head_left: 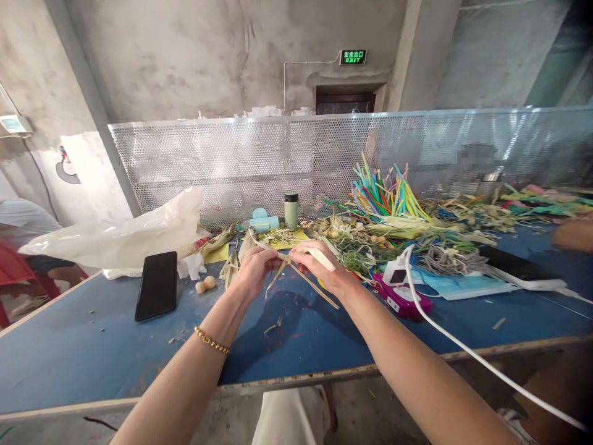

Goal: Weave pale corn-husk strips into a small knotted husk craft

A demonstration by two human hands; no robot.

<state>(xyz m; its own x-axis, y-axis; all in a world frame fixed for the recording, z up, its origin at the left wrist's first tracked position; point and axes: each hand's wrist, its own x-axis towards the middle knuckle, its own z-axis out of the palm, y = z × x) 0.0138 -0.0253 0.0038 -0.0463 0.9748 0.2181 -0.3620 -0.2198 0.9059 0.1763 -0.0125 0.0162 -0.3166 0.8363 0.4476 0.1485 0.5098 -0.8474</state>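
Observation:
Over the middle of the blue table, my left hand (254, 270) and my right hand (320, 264) meet, fingers pinched close together. Between them they grip strips of dried corn husk (315, 289); one thin tan strip slants down to the right, and a shorter end hangs under my left fingers. A wider pale husk strip (320, 256) lies across the back of my right hand. My fingertips partly hide where the strips meet. Just left of my left hand are a loose husk piece (230, 267) and two small round tan balls (206, 284).
A black phone (156, 286) and plastic bag (125, 232) lie left. Behind stands a green bottle (291, 212). Husks (403, 227), colourful pipe cleaners (382, 194), a purple power strip (402, 296) and white cable (463, 349) fill the right. Another person's hand (573, 235) shows far right.

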